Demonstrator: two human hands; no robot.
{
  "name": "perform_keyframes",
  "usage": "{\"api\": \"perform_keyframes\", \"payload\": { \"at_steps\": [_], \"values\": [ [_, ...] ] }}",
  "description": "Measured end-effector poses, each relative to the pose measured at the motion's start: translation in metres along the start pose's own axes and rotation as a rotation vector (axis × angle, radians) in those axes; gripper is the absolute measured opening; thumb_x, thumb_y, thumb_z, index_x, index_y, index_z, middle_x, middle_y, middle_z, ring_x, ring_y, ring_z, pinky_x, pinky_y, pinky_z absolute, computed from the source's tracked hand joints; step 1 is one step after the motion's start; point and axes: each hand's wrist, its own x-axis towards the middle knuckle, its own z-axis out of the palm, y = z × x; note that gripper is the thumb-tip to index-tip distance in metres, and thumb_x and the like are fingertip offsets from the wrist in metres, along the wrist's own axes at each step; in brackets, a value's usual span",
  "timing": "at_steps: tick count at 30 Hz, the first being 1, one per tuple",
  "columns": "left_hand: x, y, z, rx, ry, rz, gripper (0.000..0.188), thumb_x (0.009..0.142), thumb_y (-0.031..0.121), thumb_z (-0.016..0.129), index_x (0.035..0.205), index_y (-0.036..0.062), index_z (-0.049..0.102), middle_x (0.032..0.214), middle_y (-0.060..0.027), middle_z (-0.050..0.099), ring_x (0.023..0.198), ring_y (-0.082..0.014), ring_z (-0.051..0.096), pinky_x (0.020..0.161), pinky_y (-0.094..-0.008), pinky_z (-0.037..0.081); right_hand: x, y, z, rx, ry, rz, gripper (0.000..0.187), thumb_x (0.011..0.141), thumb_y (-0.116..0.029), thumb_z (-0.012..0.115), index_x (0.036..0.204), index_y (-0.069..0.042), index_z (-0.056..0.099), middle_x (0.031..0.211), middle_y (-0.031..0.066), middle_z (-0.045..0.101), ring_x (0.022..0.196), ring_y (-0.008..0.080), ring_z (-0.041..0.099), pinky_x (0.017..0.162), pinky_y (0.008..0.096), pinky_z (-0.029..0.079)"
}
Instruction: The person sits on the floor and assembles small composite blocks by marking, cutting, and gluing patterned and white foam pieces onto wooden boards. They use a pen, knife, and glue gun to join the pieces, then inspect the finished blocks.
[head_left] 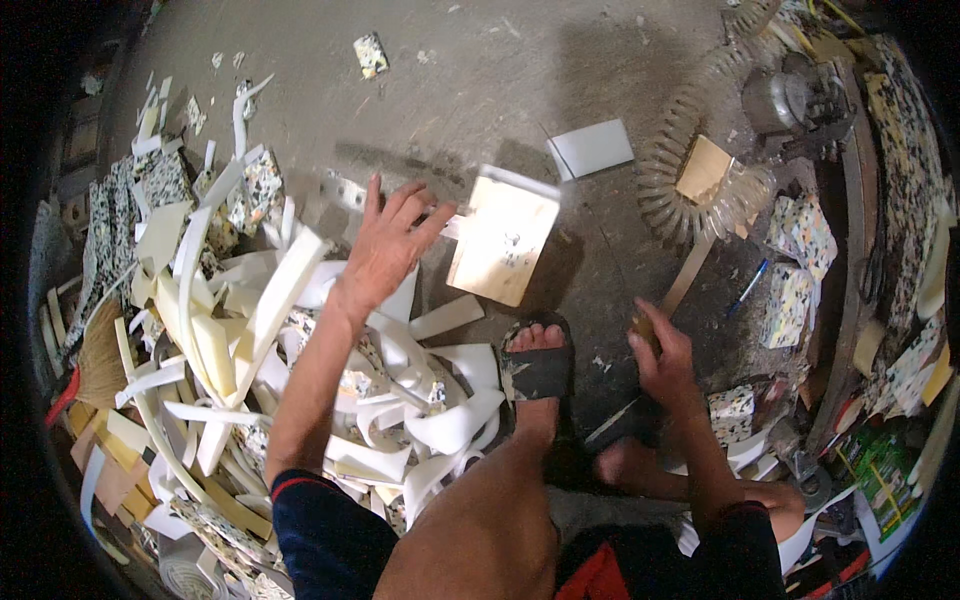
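Note:
My left hand (390, 245) is held above the heap of foam scraps, its fingers spread. By its index fingertip is a small white strip (455, 228), which meets the edge of a thin wooden board (508, 245) with dark marks on it. A white foam edge (520, 180) shows along the board's far side. My right hand (662, 352) is wrapped round the handle of a long, flat-bladed knife (688, 275), the blade pointing away from me. Beyond the board lies a white foam block (592, 150) with a dark line near one end.
White and speckled foam offcuts (400, 400) pile up at the left, beside a straw broom (105, 345). A coiled clear air hose (690, 170) surrounds a tan block (705, 170) at the right. Nearby are a blue pen (748, 283), speckled foam pieces (790, 305) and my sandalled foot (535, 360).

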Motion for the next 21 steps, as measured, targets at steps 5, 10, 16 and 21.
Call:
{"api": "perform_keyframes", "payload": {
  "at_steps": [5,10,16,21],
  "values": [
    [0.030,-0.022,0.023,0.144,-0.085,0.291,0.047,0.087,0.006,0.057,0.133,0.0195,0.057,0.130,-0.0055,0.055,0.141,-0.0243,0.042,0.122,-0.0626,0.018,0.031,-0.003,-0.007,-0.028,-0.077,-0.068,0.042,0.091,-0.007,0.062,0.133,-0.002,0.058,0.116,0.0240,0.068,0.105,0.0390,0.069,0.090,0.0414,0.053],
    [0.054,-0.034,0.056,0.213,-0.128,0.335,0.052,0.089,0.011,0.058,0.139,0.0226,0.053,0.140,-0.0041,0.051,0.143,-0.0213,0.039,0.124,-0.0588,0.021,0.028,0.013,0.003,-0.178,-0.099,-0.167,0.042,0.091,-0.009,0.066,0.131,0.003,0.058,0.123,0.0262,0.066,0.112,0.0415,0.066,0.095,0.0434,0.053],
    [0.058,-0.038,0.074,0.231,-0.142,0.318,0.053,0.090,0.011,0.056,0.142,0.0220,0.048,0.143,-0.0053,0.048,0.141,-0.0223,0.040,0.123,-0.0564,0.025,0.030,0.027,0.016,-0.078,-0.136,-0.037,0.041,0.092,-0.010,0.065,0.130,0.004,0.057,0.119,0.0277,0.067,0.110,0.0425,0.066,0.093,0.0447,0.054],
    [0.056,-0.038,0.077,0.248,-0.132,0.319,0.051,0.090,0.011,0.054,0.140,0.0212,0.049,0.143,-0.0056,0.048,0.141,-0.0223,0.040,0.121,-0.0557,0.028,0.033,0.025,0.023,-0.105,-0.117,-0.074,0.039,0.092,-0.009,0.064,0.129,0.004,0.058,0.116,0.0280,0.067,0.108,0.0425,0.067,0.091,0.0443,0.054]
  ]
}}
